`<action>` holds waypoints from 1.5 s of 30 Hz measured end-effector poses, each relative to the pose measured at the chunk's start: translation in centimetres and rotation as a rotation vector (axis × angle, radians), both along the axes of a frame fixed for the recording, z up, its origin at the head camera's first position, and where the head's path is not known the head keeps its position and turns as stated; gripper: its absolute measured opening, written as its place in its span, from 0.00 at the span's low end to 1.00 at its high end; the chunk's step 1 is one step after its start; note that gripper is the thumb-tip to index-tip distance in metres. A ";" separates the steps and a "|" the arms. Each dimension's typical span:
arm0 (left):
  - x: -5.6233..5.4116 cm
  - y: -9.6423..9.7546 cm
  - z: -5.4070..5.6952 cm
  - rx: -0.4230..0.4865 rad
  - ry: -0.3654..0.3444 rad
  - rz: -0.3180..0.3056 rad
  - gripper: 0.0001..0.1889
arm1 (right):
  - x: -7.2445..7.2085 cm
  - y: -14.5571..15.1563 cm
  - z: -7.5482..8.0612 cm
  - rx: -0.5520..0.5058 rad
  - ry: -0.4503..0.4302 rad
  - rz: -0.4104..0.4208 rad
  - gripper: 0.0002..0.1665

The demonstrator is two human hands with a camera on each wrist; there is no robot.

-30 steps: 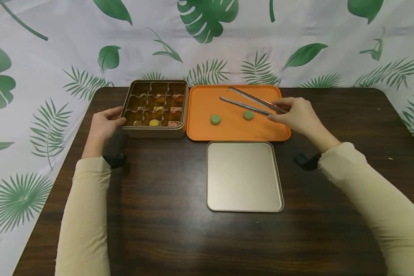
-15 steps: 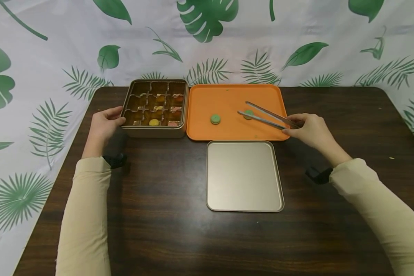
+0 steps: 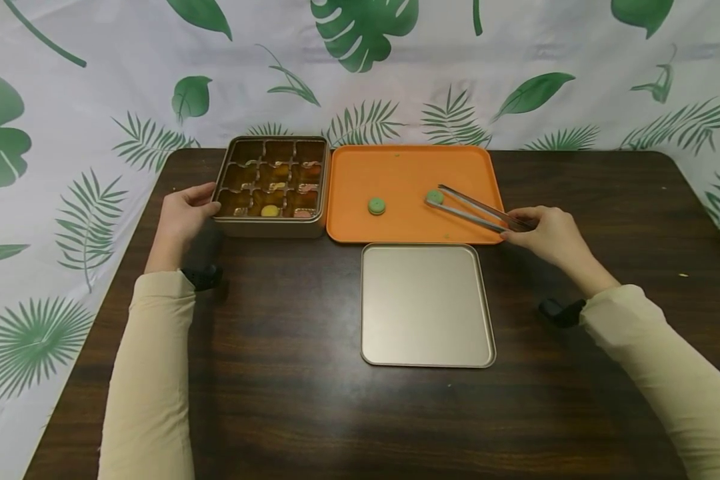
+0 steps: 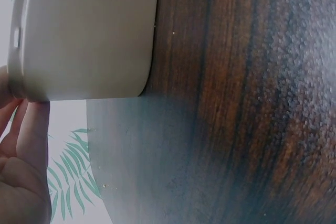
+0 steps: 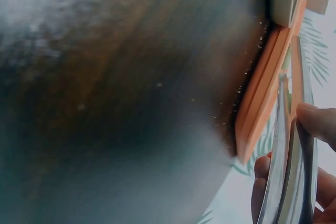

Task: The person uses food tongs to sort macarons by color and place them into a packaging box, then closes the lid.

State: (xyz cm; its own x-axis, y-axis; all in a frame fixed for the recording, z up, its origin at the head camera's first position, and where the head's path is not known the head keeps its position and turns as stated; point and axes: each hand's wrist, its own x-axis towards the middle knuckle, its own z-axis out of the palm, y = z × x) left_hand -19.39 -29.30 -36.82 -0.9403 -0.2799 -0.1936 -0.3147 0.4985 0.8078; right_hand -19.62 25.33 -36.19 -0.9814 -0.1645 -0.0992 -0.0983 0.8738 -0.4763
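Observation:
My left hand [image 3: 183, 213] grips the left edge of a square tin box [image 3: 270, 229], thumb near the rim. Inside is a divided insert with several macarons, among them a yellow macaron [image 3: 270, 211] at the front and a pink macaron [image 3: 303, 213] beside it. With my right hand [image 3: 552, 233] I hold metal tongs [image 3: 468, 217] over the orange tray [image 3: 354, 230]. The tongs' parted tips lie on either side of a green macaron [image 3: 435, 197]. Another green macaron [image 3: 377, 206] lies farther left on the tray. In the right wrist view, thumb and fingers pinch the tongs [image 5: 273, 182].
In front of the orange tray lies a flat square metal lid [image 3: 426, 307], nearly against it. The tin box stands right beside the tray's left side. A leaf-printed cloth [image 3: 360, 87] hangs behind the dark wooden table [image 3: 276, 400]. Small crumbs dot tray and tabletop.
My right hand has moved right and toward me, bringing the tongs' tips down around the right-hand green macaron. My left hand stays at the tin box.

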 end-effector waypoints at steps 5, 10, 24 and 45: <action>-0.1 0.0 0.0 -0.005 0.006 0.003 0.26 | 0.1 0.3 -0.4 -0.007 -0.002 -0.002 0.28; -0.1 -0.1 0.0 -0.012 0.006 0.009 0.26 | 0.0 0.3 -0.5 -0.014 -0.007 0.003 0.28; 0.1 0.1 0.2 -0.004 -0.004 -0.002 0.26 | -0.1 0.1 -0.5 -0.010 -0.002 -0.009 0.28; 0.4 0.2 0.3 -0.004 -0.002 -0.015 0.26 | -0.1 0.0 -0.5 -0.011 0.013 -0.024 0.27</action>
